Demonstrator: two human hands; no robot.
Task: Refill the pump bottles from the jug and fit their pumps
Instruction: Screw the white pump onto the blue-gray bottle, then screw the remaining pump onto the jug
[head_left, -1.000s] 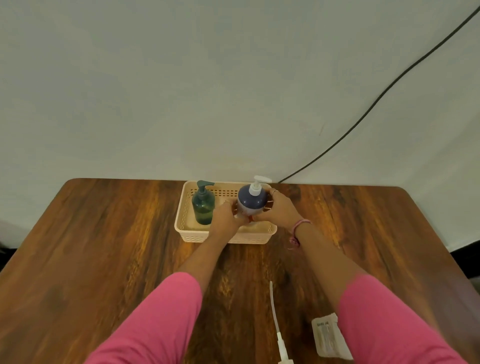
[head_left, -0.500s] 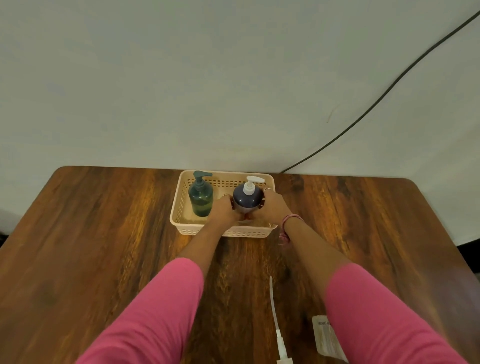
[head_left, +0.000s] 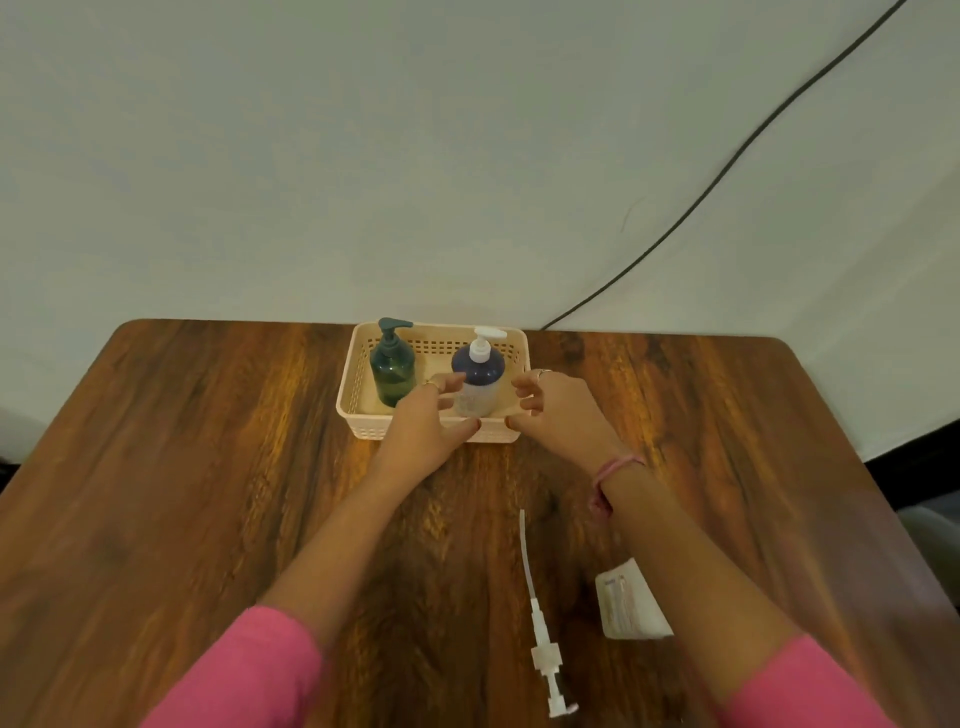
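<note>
Head view shows both hands just off the blue bottle (head_left: 477, 382), which stands upright in the cream basket (head_left: 358, 384) with its white pump on. Left hand (head_left: 423, 431) and right hand (head_left: 558, 410) flank it, each grip loosely spread and holding nothing. Beyond the left grip stands a glossy green bottle (head_left: 393, 370), also capped. I judge this bottle done. Nearer than the right grip, a loose pump (head_left: 543, 639) with a thin straw lies on the wood-grain desk (head_left: 208, 493); fetching it likely comes next.
</note>
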